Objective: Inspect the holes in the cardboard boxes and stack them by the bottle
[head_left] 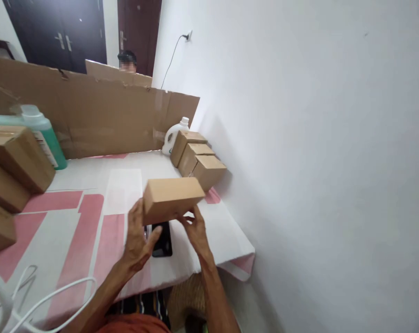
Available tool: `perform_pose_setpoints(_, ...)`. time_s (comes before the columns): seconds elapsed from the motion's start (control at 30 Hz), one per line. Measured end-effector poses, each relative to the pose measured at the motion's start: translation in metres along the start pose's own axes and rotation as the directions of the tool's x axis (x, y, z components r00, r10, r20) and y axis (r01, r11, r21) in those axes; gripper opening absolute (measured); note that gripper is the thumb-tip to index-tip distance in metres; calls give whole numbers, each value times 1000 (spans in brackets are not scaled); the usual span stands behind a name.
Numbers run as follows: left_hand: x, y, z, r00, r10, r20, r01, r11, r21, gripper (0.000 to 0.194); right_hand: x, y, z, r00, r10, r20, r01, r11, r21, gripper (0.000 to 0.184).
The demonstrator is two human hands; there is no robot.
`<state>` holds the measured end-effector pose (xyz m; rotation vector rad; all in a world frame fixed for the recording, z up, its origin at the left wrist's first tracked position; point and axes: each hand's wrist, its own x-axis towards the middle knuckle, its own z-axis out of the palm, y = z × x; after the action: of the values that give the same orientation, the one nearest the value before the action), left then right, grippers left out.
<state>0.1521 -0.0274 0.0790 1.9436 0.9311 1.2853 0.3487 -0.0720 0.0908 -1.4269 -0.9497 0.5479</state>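
Observation:
A plain brown cardboard box (172, 199) is held above the table, its top face tilted toward me. My left hand (138, 243) presses against the box's left end, thumb apart from the fingers. At the lower right edge, my right hand (194, 229) grips the box from beneath with its fingertips, partly hidden behind it. Under the box, a dark smartphone (163, 243) lies on the tablecloth, its upper part covered. A sheet of white paper (122, 189) rests just beyond my left hand.
Several cardboard boxes (209, 171) line the wall side, near a white jug (176, 134). More boxes (18, 162) and a green-liquid bottle (47, 138) stand left. A cardboard partition (108, 115) crosses the back, with a person (127, 60) beyond. A white cable (56, 296) loops at front left.

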Motion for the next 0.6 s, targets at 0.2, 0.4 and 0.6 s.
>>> perform_pose_setpoints(0.2,46,5,146,898,-44,437,173,950,-259,101,47,52,-123,949,70,-307,-97,993,-74,61)
perform_pose_setpoints(0.4,71,-7,200,786,-93,612,335,895,-294,104,57,90,-129,862,119,-493,-234,956,-178,109)
perform_pose_setpoints(0.6,75,-19,180,726,-182,664,442,863,-247,95,51,122,-65,846,168,-507,-364,876,-317,124)
